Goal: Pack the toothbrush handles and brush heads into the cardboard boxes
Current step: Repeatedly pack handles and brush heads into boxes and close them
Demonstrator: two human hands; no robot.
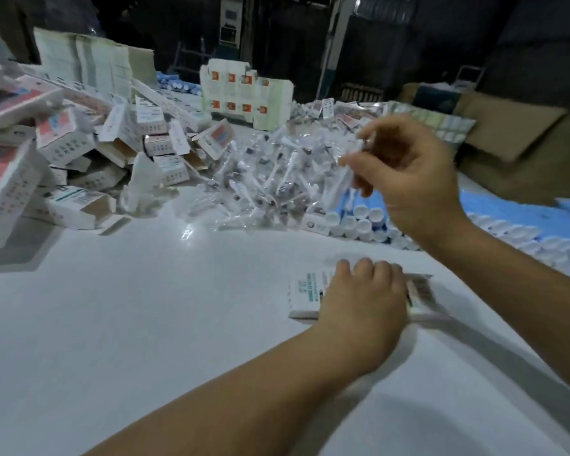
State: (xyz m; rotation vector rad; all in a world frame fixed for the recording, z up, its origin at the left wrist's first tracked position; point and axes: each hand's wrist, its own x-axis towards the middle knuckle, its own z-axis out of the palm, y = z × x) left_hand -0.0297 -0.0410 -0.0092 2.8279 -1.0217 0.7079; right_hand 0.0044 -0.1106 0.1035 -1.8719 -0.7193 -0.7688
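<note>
fingers first: right hand [405,179] is raised over the right side of the table [145,324], fingers curled and pinched on a clear-wrapped brush head packet [351,167], thumb and forefinger closed round its top end, the packet blurred and hanging down to the left. left hand [362,301] lies palm down on a flat cardboard box [305,292] near the middle-right of the table, fingers straight and close together, pressing its top; the thumb side is hidden so cannot tell if it wraps the edge. a box flap or insert with dark print [420,291] sticks out to the right from under that hand.

task things: loose heap of wrapped brush heads [264,182] sits mid-table, just far of the hands. blue toothbrush handles with white caps [359,222] are stacked on their sides on the right, beside the heap, the row running on along the right edge. pile of boxes [79,153] on the left, many open with flaps up, white with pink and blue panels. stack of flat unfolded cartons [244,93] stands far centre with orange-red squares. brown cardboard carton [520,149] far right.

writing: teal print on the box under the left hand, too blurred to read; no brand legible on any of the boxes.
</note>
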